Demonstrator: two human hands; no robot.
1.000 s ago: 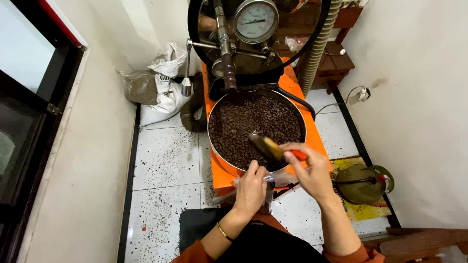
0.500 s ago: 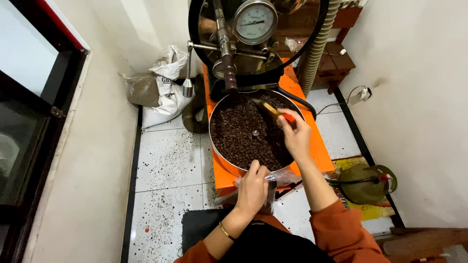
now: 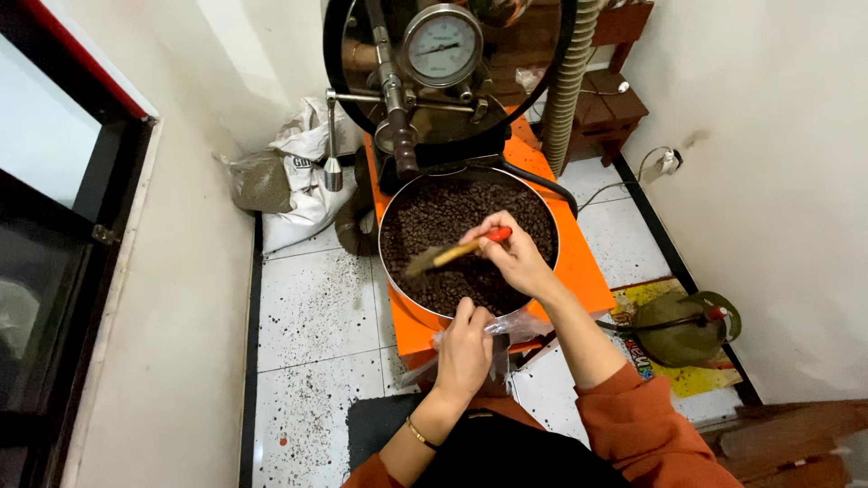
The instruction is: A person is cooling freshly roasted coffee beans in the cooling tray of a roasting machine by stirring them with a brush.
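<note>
Beans [image 3: 434,217] fill round tray [image 3: 391,280]; right hand [image 3: 515,258] holds brush [image 3: 452,255]; left hand [image 3: 463,348] apparently grips bag [image 3: 515,325].

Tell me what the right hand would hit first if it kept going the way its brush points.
Probably the dark beans in the round tray. The right hand points the brush left and slightly down over them; height above the beans is unclear.
</note>
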